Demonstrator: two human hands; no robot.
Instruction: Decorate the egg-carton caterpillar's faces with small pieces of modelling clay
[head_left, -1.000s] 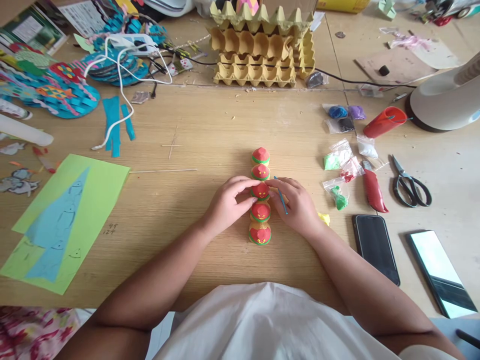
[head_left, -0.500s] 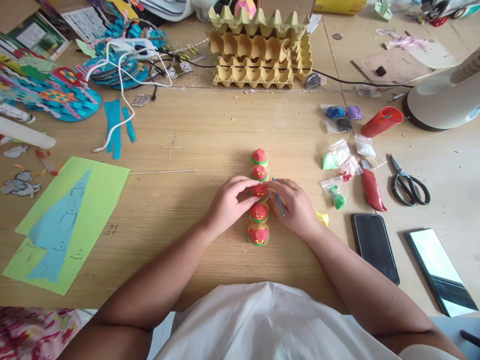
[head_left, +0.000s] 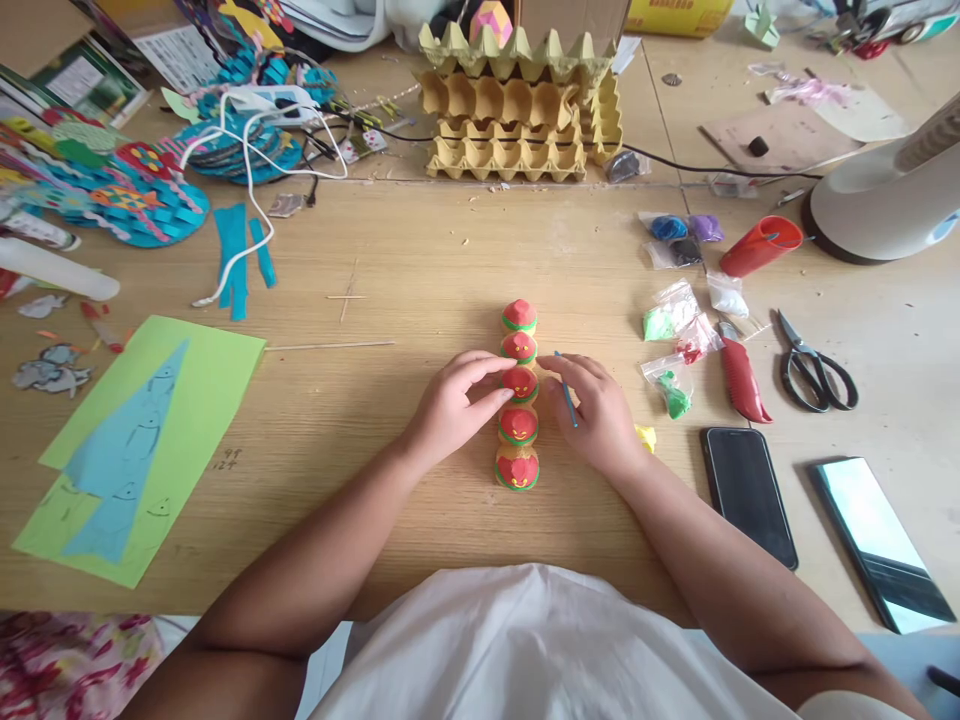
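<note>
at the far left, a woven blue craft [head_left: 150, 215] lies above a green sheet [head_left: 206, 385], which bears a blue paper triangle [head_left: 127, 440] with small pencilled shapes. a thin stick [head_left: 330, 346] runs rightward from the sheet's upper corner, and two blue strips [head_left: 232, 265] lie farther back, under a white cable [head_left: 251, 180].

next comes the left hand [head_left: 454, 410], its thumb and forefinger apart, the left edge of the middle dome [head_left: 524, 380] between their tips. the thumb tip overlaps that dome's near left edge, while the forefinger reaches its far left edge (whether either presses, one cannot tell). the dome belongs to a row of five red domes [head_left: 517, 425] with green rims, standing in a line on the wooden table [head_left: 420, 540] and pointing away from the person. the farthest looks plain red; the other four carry yellow marks.

just right of the row, the right hand [head_left: 596, 415] has its thumb and forefinger closed about a slim blue tool [head_left: 568, 395]. its forefinger tip sits just beside the middle dome's far right edge, with the tool clear of the domes.

beyond that wrist lie a yellow lump [head_left: 646, 437], small bags of coloured material [head_left: 676, 395], a red-handled cutter [head_left: 742, 380], two phones [head_left: 750, 495] and black-handled scissors [head_left: 817, 370].
</note>
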